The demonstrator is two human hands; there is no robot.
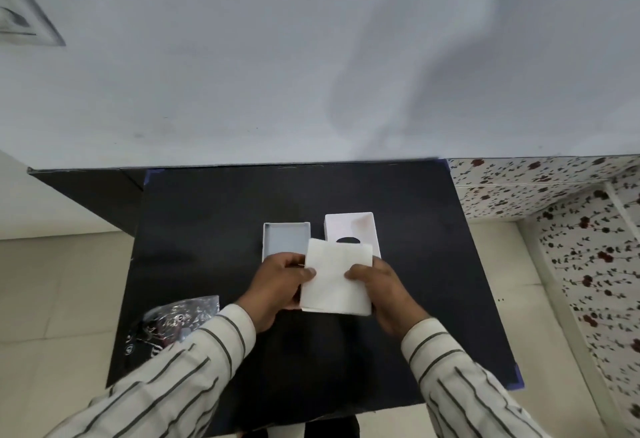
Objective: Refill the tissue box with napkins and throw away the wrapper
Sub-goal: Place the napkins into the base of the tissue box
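A white stack of napkins (337, 278) is held above the black table between both hands. My left hand (280, 285) grips its left edge with the thumb on top. My right hand (379, 290) grips its right edge the same way. Just behind the stack lies the open white tray of the tissue box (284, 237), empty inside. To the tray's right stands the box's white cover (350, 228) with a dark oval slot, partly hidden by the napkins. A crumpled clear plastic wrapper (176, 320) with dark print lies at the table's near left, partly under my left sleeve.
The black table (214, 230) stands against a pale wall (311, 57). Beige floor tiles show to the left and right. A surface with a floral pattern (588, 230) runs along the right side.
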